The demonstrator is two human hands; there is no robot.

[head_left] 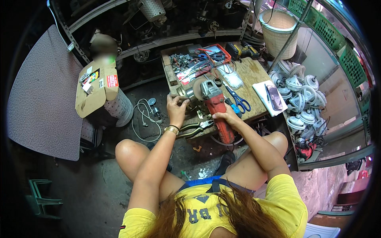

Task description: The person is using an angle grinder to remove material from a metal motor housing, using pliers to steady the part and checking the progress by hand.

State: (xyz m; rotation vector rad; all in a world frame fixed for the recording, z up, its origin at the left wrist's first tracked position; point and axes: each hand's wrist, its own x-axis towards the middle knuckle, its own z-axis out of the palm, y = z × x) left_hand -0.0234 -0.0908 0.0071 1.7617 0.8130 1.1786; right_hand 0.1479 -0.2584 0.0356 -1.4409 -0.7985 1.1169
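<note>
While the yellow shirt (202, 210) fills the bottom of the frame, we look up past two bare knees, and there are the pliers (194, 129), dark-handled, lying at the near edge of the wooden surface (254, 75).

Just right of centre, the right hand (228, 117) has its fingers clamped around the red angle grinder (216, 104), body slanting up and left, its disc (199, 88) right beside a shiny metal cylinder (185, 93)! And here's the left hand (177, 108), left of centre, fingers bent and close together at that cylinder's near side; whether they truly grip it, I cannot tell.

Close by on the right, a blue-handled screwdriver (234, 106) and blue scissors (243, 104), then a phone (274, 98) on white paper (260, 89). Off to the right of the frame, what a heap of white wheel-like parts (301, 93)! Over on the left, a pale cord (145, 124) loops across the floor, and an open cardboard box (95, 77) sits above a perforated drum (122, 106).

Farther up, loose metal bits (181, 62), a red tray (227, 56) and a yellow-and-black drill (239, 51); at the upper right, a big whitish bucket (279, 37).
</note>
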